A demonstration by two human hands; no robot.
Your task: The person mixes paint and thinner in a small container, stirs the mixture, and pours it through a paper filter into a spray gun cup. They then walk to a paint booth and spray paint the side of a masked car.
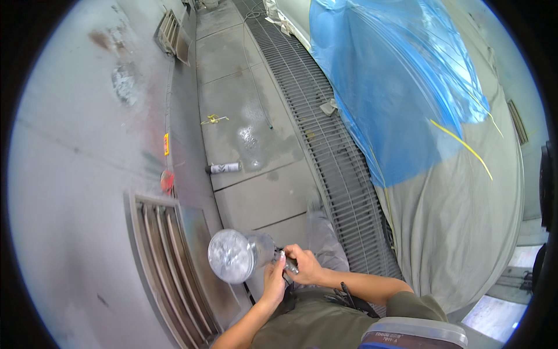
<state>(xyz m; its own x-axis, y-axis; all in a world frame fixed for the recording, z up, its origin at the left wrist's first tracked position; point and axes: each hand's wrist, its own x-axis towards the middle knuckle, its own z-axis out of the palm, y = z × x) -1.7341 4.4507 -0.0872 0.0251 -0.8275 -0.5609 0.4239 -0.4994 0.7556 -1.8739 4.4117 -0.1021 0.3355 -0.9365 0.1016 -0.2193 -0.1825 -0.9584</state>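
Near the bottom middle, both my hands are on a spray gun (290, 266), with its large translucent cup (231, 253) tipped toward the left and whitish on its round end. My left hand (273, 284) wraps round the gun just behind the cup, thumb raised. My right hand (305, 266) grips it from the right, close against the left, fingers bent over the metal body. The gun's exact parts are partly hidden by my fingers.
A grey wall with louvred vents (160, 262) runs along my left. An aerosol can (224, 168) lies on the slab floor (256, 198) beside a floor grate (317, 134), with a thin hose ahead. A large covered object under blue film (389, 87) and grey sheeting (459, 227) stands right.
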